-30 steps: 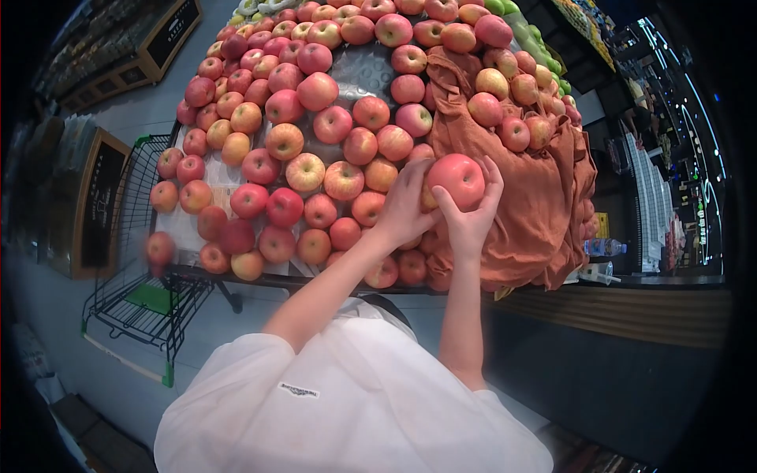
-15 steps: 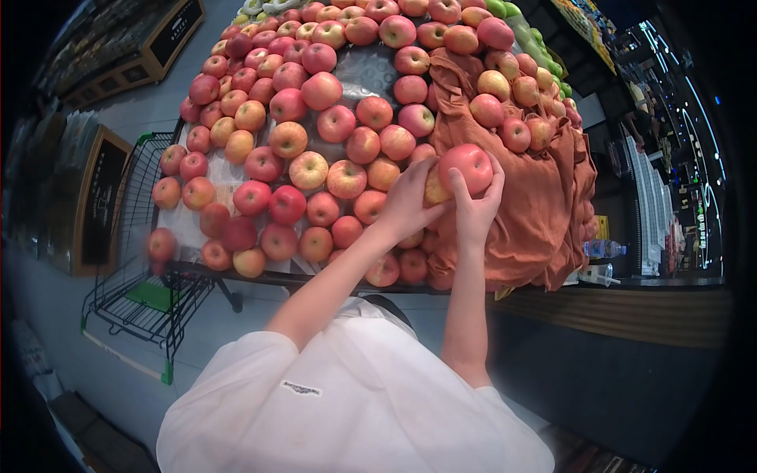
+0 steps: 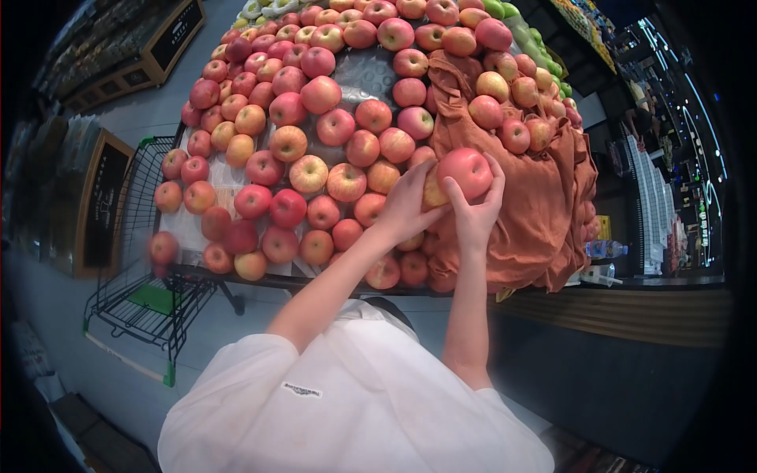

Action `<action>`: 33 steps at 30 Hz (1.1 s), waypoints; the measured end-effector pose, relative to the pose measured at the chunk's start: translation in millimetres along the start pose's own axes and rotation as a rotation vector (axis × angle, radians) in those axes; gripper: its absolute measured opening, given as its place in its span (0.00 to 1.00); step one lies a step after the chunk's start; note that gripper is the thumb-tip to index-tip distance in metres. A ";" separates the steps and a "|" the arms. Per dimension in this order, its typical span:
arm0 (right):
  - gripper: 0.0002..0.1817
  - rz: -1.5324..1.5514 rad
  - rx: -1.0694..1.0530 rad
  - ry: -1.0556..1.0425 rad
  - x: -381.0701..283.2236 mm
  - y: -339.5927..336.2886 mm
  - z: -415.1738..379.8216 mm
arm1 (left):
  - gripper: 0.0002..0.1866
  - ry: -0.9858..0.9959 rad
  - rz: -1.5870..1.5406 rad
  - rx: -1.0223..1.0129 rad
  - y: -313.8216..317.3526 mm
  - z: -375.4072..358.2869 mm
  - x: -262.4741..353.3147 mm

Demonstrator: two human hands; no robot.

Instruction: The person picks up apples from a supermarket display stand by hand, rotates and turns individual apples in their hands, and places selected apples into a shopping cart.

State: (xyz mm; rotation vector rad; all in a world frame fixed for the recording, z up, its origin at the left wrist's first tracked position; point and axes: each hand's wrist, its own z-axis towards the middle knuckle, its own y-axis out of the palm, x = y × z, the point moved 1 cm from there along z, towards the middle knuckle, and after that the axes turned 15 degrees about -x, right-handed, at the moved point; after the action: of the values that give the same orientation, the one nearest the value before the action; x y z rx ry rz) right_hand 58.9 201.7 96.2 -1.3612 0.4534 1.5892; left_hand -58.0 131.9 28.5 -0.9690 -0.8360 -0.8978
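My right hand (image 3: 475, 206) is wrapped round a large red apple (image 3: 465, 172) above the orange cloth (image 3: 536, 213). Beside it, my left hand (image 3: 406, 206) holds a yellowish apple (image 3: 433, 189), partly hidden by its fingers and by the red apple. The two held apples are close together, the red one to the right. Around and beyond my hands, many red and yellow apples (image 3: 345, 182) lie spread over the display. The cloth is wrinkled and drapes down the display's right side.
A wire shopping cart (image 3: 150, 296) with green parts stands at the left. Green fruit (image 3: 544, 55) sits at the back right. A clear bottle (image 3: 609, 249) is at the display's right edge, above a dark counter front (image 3: 599, 378). Framed signs (image 3: 102, 201) stand far left.
Both hands keep hold of their apples. The fingers of my right hand have shifted slightly on the red apple, and its thumb sits a little lower.
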 end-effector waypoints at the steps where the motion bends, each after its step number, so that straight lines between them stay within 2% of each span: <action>1: 0.45 -0.002 -0.014 -0.004 -0.1 -0.5 -0.4 | 0.47 0.005 0.002 -0.003 -0.5 -0.8 0.0; 11: 0.49 0.046 -0.115 -0.030 -1.2 -2.8 -5.4 | 0.49 -0.010 -0.012 -0.030 -0.9 -1.7 -4.9; 21: 0.52 0.050 -0.089 -0.051 -1.4 -4.2 -5.4 | 0.50 0.000 0.024 -0.030 3.4 -2.0 -10.4; 26: 0.51 0.041 -0.101 -0.059 4.8 -6.4 -4.5 | 0.50 0.086 0.052 0.012 5.2 -1.2 -12.4; 29: 0.49 0.062 -0.053 -0.071 6.2 -6.3 -7.4 | 0.50 0.075 0.020 -0.004 6.4 -1.3 -15.1; 33: 0.45 0.239 0.214 -0.036 4.8 -16.2 -8.3 | 0.49 0.050 -0.044 -0.043 3.0 1.3 -13.1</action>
State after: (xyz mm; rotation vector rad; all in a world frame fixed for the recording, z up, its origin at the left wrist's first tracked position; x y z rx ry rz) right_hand 77.4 204.9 94.1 -1.1470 0.7641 1.6999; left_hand -60.7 137.3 16.4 -0.9645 -0.8017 -0.9774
